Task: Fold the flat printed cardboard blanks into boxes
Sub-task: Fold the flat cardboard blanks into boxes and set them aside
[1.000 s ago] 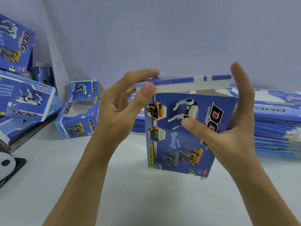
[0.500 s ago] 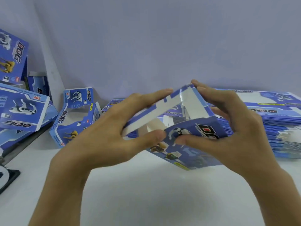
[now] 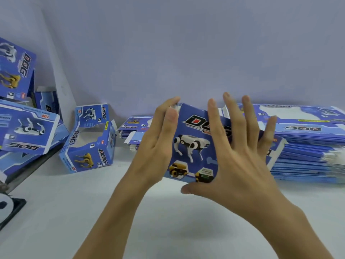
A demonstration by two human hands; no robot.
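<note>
A blue printed cardboard box (image 3: 192, 144) with a white robot dog and the word DOG on its face is held above the table between both hands. My left hand (image 3: 158, 144) grips its left end, thumb on the face and fingers behind the top edge. My right hand (image 3: 237, 152) lies spread over the right half of the face, thumb hooked under the lower edge. The box's right end is hidden behind that hand. A tall stack of flat blanks (image 3: 306, 144) lies at the right, with a lower stack (image 3: 134, 128) behind the held box.
A folded box with a window cut-out (image 3: 89, 139) stands left of centre on the white table (image 3: 93, 212). More folded boxes (image 3: 26, 128) are piled at the far left. A black and white object (image 3: 7, 208) sits at the left edge. A pale wall is close behind.
The box has turned over: its open white inside faced up, now the printed dog face is toward me. My right hand went from pinching the edge to lying spread on the face.
</note>
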